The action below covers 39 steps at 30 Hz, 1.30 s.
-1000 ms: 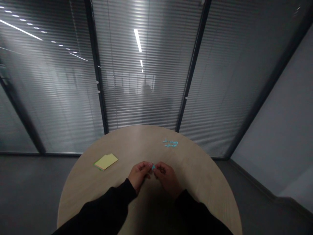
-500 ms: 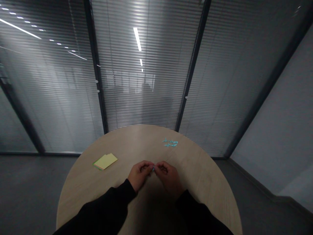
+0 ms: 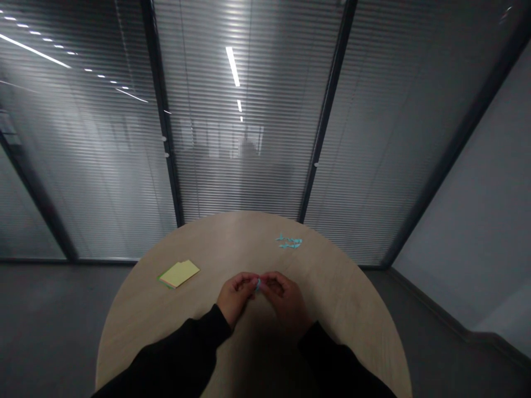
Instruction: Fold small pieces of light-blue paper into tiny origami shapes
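Observation:
My left hand [image 3: 235, 296] and my right hand [image 3: 284, 299] are raised just above the middle of the table, fingertips meeting. Between them both pinch a small light-blue strip [image 3: 258, 284], mostly hidden by my fingers. Ahead and to the right, several thin light-blue scraps [image 3: 289, 241] lie in a loose cluster on the tabletop. A stack of yellow sticky notes [image 3: 179, 273] with a green edge lies to the left of my left hand.
The round pale wood table [image 3: 332, 301] has a curved far edge, with dark grey floor beyond it. Glass partitions with slatted blinds stand behind the table, and a grey wall runs along the right. My black sleeves enter from the bottom.
My fingertips have drawn closer together around the blue strip, hiding more of it. The scraps and sticky notes have not moved.

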Tool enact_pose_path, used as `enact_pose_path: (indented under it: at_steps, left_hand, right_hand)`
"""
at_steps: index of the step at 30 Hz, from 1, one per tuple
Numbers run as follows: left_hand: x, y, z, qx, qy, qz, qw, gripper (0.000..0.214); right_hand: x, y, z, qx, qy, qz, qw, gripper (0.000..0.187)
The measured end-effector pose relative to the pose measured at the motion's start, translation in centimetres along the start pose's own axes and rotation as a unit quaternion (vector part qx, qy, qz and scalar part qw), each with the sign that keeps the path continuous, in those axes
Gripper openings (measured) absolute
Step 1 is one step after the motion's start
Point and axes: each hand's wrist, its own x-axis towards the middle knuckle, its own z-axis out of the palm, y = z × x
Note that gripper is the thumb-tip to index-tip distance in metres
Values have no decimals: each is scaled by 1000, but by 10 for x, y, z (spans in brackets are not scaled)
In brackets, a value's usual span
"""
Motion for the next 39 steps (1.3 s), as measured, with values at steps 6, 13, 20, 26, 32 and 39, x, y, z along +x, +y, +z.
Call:
enact_pose_path:
  at_steps: [6, 13, 20, 26, 32, 39]
  left_hand:
    - [-1, 6, 1, 17, 13, 35, 999, 34]
    - [-5, 9, -1, 69, -20, 49, 996, 34]
    - [-6, 12, 0, 66, -26, 89, 994, 30]
    - [-9, 13, 1, 86, -7, 107, 991, 29]
    - [-5, 11, -5, 94, -28, 78, 992, 35]
    - [-4, 16, -11, 68, -101, 51, 991, 38]
  right_hand:
    - [0, -5, -2, -24, 13, -10, 1000, 27]
    - [-1, -8, -4, -88, 25, -48, 995, 23]
    - [-2, -12, -3, -145, 40, -86, 985, 21]
    - [-1, -12, -2, -153, 24, -120, 981, 15]
    - [-1, -13, -6, -158, 17, -104, 982, 11]
    - [0, -18, -13, -109, -57, -64, 990, 16]
